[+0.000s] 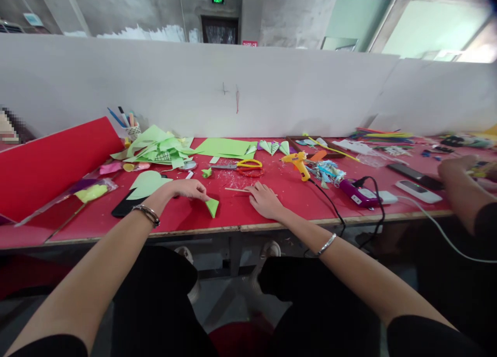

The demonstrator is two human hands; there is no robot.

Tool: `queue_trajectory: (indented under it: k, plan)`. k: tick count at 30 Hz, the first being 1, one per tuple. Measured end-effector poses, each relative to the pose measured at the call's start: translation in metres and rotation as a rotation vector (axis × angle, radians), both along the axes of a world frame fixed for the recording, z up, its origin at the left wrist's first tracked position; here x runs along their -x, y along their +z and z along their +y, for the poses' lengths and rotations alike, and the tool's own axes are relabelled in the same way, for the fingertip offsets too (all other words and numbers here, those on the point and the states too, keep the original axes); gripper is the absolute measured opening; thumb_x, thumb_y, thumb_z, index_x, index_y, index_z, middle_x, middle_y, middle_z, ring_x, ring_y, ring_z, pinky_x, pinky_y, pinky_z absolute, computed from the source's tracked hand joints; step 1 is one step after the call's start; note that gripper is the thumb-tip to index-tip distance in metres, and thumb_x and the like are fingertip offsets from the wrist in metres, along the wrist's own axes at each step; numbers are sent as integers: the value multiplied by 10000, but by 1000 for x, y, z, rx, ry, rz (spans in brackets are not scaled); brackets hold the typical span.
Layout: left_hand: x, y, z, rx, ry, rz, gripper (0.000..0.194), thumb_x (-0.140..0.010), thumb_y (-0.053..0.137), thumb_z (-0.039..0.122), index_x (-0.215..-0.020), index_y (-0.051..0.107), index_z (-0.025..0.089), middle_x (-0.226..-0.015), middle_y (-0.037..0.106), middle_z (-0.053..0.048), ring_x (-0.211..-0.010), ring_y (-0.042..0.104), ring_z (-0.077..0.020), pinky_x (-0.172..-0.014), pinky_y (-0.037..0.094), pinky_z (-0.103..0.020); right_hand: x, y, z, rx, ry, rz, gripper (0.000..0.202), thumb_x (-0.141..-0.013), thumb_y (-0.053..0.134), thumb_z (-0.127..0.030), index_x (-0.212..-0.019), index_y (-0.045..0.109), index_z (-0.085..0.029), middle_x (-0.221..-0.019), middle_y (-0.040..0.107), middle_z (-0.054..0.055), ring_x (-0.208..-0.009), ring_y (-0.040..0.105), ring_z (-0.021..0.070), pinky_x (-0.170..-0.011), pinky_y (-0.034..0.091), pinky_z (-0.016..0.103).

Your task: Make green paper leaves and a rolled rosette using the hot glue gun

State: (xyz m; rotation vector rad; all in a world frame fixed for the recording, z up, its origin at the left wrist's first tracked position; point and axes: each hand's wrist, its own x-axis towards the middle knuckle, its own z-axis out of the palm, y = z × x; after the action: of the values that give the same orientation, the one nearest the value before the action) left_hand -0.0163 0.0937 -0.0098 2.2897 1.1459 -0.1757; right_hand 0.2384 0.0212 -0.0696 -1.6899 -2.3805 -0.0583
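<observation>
My left hand (191,190) pinches a small folded piece of light green paper (212,207) by its upper left side, just over the red tabletop. On the table, my right hand (266,201) has its fingers bent over a thin pale stick (236,190), whose left end sticks out past the fingertips. Behind the hands lie yellow-handled scissors (249,165) and a small rolled bit of green paper (207,173). A yellow glue gun (298,164) stands to the right of the scissors. Under my left wrist area, a pale green paper piece (146,183) lies on a dark flat object (125,206).
Green paper scraps (155,146) are heaped at the back left beside a pen cup (133,131). Folded green cones (269,147) lie at the back. A purple power strip (359,193) and cables sit to the right. Another person's hand (458,170) is at the far right.
</observation>
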Motion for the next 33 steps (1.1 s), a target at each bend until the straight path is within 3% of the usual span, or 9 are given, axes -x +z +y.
queue_trajectory:
  k: [4,9,14,17,20,24,33]
  plan:
    - [-12,2,9,-113,-10,-52,241,-603,587,417,-637,633,183,-604,602,3,-548,488,-119,-495,334,-200,0,0,0,2,-4,0,357,-862,306,-256,-1183,450,-199,-1069,467,97,-930,456,208,-778,369,323]
    - [-19,6,13,-231,71,-289,298,-705,503,373,-865,633,159,-763,642,-35,-702,561,-145,-637,397,-221,0,1,0,7,-2,2,358,-863,311,-256,-1188,445,-188,-1072,468,101,-932,453,207,-793,363,323]
    - [-14,-4,4,-134,137,-533,237,-684,529,328,-809,611,144,-781,647,-44,-739,593,-156,-704,437,-257,-1,1,0,9,12,11,344,-855,327,-245,-1170,457,-193,-1064,468,90,-933,448,195,-827,346,320]
    - [-4,-14,1,-220,229,-616,213,-681,519,323,-777,575,140,-821,635,-44,-745,588,-150,-708,446,-263,-1,1,0,12,8,18,350,-854,328,-241,-1177,451,-190,-1069,464,94,-941,443,201,-824,344,326]
    - [5,-26,-3,-285,243,-598,206,-677,518,312,-771,565,135,-812,629,-44,-721,584,-150,-688,450,-262,0,2,-1,20,-1,21,350,-853,328,-244,-1177,453,-196,-1069,465,94,-944,444,208,-802,353,327]
    - [13,-36,-13,-309,116,-470,175,-681,519,280,-770,596,151,-820,645,-35,-773,583,-160,-740,435,-264,1,2,-1,8,0,21,351,-849,332,-246,-1174,457,-203,-1054,470,90,-939,450,210,-782,363,324]
    - [10,-38,-30,-382,-10,-303,251,-746,499,407,-791,623,194,-947,652,-28,-871,570,-172,-797,407,-269,1,2,-1,20,-4,26,351,-854,327,-242,-1179,456,-200,-1074,464,96,-951,451,208,-795,359,327]
